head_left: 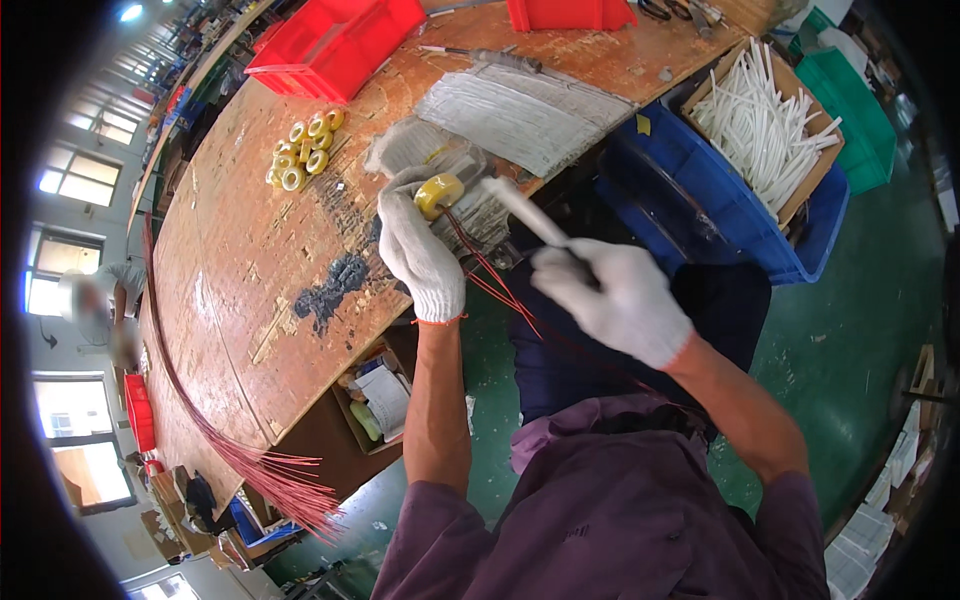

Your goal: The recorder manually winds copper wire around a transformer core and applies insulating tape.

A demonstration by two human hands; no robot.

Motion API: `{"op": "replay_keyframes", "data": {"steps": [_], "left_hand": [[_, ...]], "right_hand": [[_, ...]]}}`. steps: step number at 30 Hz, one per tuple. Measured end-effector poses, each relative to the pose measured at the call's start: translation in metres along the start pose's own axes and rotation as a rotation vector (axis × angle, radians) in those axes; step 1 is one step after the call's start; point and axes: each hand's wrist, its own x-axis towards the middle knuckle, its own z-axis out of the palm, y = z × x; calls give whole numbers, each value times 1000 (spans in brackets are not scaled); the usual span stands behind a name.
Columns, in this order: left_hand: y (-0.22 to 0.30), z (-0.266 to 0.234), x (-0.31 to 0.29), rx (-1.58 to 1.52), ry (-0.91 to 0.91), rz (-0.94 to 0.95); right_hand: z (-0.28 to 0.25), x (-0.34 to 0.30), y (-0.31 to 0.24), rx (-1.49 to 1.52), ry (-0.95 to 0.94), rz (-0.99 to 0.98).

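Note:
My left hand (415, 240), in a white knit glove, is closed on a yellow ring-shaped coil (437, 196) at the table's near edge. Thin red wires (500, 290) run from the coil down toward my lap. In my right hand (620, 300), also gloved, is a pale stick-like tool (525, 212) with a dark part at the grip. Motion blurs it, so its exact kind cannot be told. Its tip points up and left, a little right of the coil. Just beyond the coil lies a cloudy clear plastic tray (420, 150).
Several yellow coils (300, 150) sit on the wooden table (230, 220). Grey-white sheets (520, 115) and red bins (340, 45) lie farther back. At right, a blue crate (730, 210) bears a box of white tubes (765, 130). A red wire bundle (270, 470) hangs over the left edge.

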Motion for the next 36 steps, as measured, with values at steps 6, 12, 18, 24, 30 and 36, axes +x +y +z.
{"op": "replay_keyframes", "data": {"steps": [6, 12, 18, 24, 30, 36], "left_hand": [[2, 3, -7, 137, 54, 133], [10, -1, -11, 173, -38, 156], [0, -8, -10, 241, -77, 202], [1, -4, -7, 287, -61, 307], [6, -5, -12, 284, -62, 308], [5, 6, -8, 221, 45, 381]], "right_hand": [[34, 39, -32, -159, -167, 130], [3, -20, -26, -475, -153, -293], [-85, -122, -26, -583, -473, 66], [-69, -112, -65, -458, -519, 244], [-27, -78, -114, -392, -472, 93], [31, -46, -197, -1143, -578, -589]]}}
